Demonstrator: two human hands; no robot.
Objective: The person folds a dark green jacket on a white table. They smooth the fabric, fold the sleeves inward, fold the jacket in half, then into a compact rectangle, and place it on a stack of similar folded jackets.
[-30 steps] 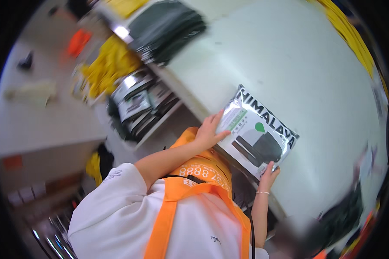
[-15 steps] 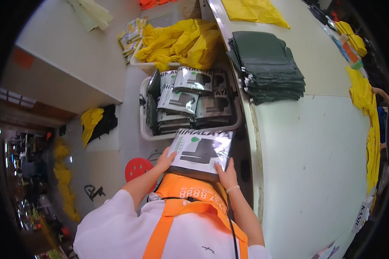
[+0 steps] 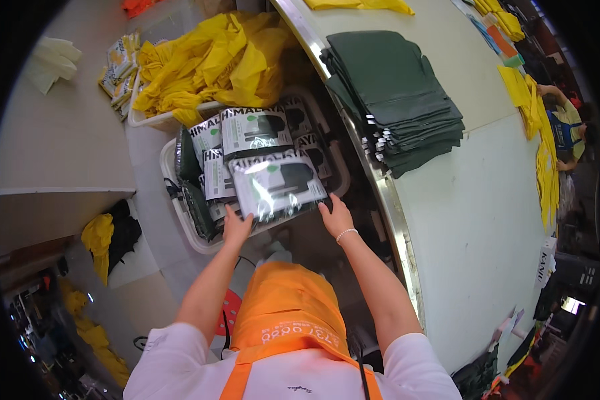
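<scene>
A flat, shiny plastic package (image 3: 280, 185), white with a dark garment picture and a dark lower edge, is tilted over the front of a white plastic bin (image 3: 203, 245). My left hand (image 3: 238, 227) holds its lower left corner, with thumb and finger at the edge. At the lower right corner, my right hand (image 3: 337, 217), with a beaded bracelet at the wrist, grips the other end. Beneath and behind it, similar packages (image 3: 257, 130) fill the bin in layers, some standing on edge along the left side.
Behind the bin, another bin holds crumpled yellow sheeting (image 3: 213, 63), beside small yellow-and-white packets (image 3: 121, 67). To the right, a metal-edged table (image 3: 467, 220) carries stacked dark green folded garments (image 3: 397, 100). A red stool (image 3: 229, 312) stands low left. Another person (image 3: 567, 130) handles yellow material at far right.
Both hands have moved forward, away from my body, carrying the package over the bin's packages. My arms are now stretched out further, and the view has shifted.
</scene>
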